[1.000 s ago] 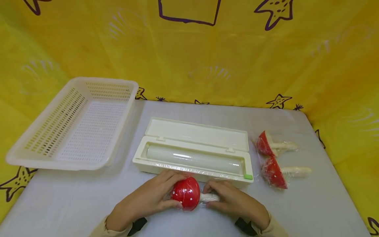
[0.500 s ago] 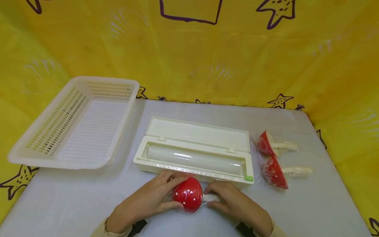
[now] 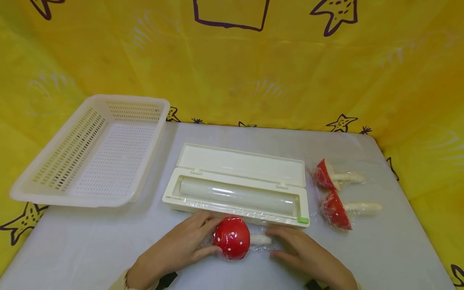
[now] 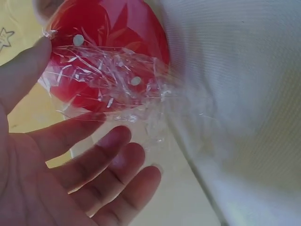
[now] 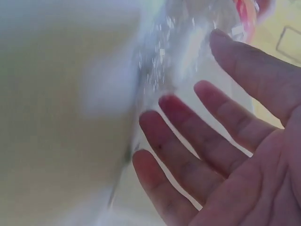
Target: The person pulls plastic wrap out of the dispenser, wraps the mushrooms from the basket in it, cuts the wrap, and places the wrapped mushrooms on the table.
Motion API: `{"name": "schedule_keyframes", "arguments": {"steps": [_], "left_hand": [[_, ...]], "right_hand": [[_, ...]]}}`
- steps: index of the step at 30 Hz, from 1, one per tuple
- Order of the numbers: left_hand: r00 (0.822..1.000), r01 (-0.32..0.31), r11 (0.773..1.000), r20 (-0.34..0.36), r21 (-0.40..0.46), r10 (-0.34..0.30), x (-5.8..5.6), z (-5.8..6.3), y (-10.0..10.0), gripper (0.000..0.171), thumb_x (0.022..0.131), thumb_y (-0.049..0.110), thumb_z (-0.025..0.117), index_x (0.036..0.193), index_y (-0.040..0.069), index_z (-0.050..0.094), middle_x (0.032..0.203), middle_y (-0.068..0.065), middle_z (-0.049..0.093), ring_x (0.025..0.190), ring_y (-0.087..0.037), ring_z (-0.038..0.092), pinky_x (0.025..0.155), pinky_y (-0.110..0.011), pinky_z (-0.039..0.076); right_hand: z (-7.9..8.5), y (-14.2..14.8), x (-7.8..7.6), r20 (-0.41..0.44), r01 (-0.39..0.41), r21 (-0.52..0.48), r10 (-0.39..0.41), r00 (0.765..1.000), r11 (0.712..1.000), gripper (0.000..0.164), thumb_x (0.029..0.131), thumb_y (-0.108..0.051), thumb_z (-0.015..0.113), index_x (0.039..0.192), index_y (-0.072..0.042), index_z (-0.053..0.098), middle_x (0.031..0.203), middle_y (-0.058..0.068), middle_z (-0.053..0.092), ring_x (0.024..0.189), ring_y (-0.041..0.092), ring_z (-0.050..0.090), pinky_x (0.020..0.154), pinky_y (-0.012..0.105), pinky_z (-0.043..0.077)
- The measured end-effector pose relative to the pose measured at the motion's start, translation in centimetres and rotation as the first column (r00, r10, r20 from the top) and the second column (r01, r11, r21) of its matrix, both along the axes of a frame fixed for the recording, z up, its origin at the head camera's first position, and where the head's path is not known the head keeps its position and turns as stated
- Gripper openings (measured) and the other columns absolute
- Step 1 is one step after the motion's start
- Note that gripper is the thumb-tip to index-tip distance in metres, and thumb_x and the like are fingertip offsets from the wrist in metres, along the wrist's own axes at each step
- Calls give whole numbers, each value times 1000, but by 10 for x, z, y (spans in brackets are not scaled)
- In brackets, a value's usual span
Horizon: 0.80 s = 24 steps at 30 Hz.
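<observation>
In the head view, a toy mushroom (image 3: 233,237) with a white-dotted red cap lies wrapped in cling film at the table's near middle, its white stem pointing right. My left hand (image 3: 181,243) holds the cap between thumb and index finger. Its other fingers stretch out below in the left wrist view, where crumpled cling film (image 4: 113,80) covers the cap. My right hand (image 3: 304,251) is at the stem's end, thumb and fingers spread apart. The right wrist view shows that palm (image 5: 244,197) holding nothing, with loose film just past the thumb.
Just behind the hands is a cling film dispenser (image 3: 235,195), lid raised, with a green slider (image 3: 303,220). A white plastic basket (image 3: 145,177) stands at left. To the right lie two wrapped mushrooms, a far one (image 3: 324,175) and a near one (image 3: 335,210). A yellow cloth (image 3: 232,72) hangs behind.
My right hand has let go of the stem and moved right, its fingers opening. The mushroom has shifted slightly right, still held by my left hand.
</observation>
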<state>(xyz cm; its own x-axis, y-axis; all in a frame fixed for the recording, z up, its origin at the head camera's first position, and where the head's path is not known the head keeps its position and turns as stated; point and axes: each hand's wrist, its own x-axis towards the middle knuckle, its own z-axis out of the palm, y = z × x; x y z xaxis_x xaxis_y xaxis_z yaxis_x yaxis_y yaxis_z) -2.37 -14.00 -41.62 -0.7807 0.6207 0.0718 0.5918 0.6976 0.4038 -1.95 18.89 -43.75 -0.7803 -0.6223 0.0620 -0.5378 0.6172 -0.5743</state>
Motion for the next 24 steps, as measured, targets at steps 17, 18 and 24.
{"name": "schedule_keyframes", "arguments": {"steps": [17, 18, 24], "left_hand": [[984, 116, 993, -133, -5, -115, -10, 25, 6, 54, 89, 40, 72, 135, 15, 58, 124, 4, 68, 110, -14, 65, 93, -36, 56], [982, 130, 991, -136, 2, -129, -12, 27, 8, 53, 89, 39, 73, 135, 16, 59, 123, 5, 68, 109, -14, 65, 93, -35, 56], [978, 185, 982, -98, -30, -187, -30, 42, 27, 38, 93, 33, 68, 127, 16, 64, 110, 5, 72, 97, -12, 66, 88, -32, 56]], "right_hand": [[-1, 37, 6, -115, 382, -134, -398, 910, 914, 22, 74, -19, 86, 83, -31, 71, 82, -22, 69, 79, -3, 63, 74, 18, 53], [-1, 37, 5, -122, 423, -128, -438, 891, 897, 23, 72, -21, 87, 81, -33, 69, 80, -24, 68, 78, -4, 62, 73, 19, 53], [-3, 27, 2, -147, 537, -169, -560, 815, 826, 37, 62, -26, 94, 72, -25, 58, 72, -18, 64, 69, -3, 54, 64, 18, 47]]}}
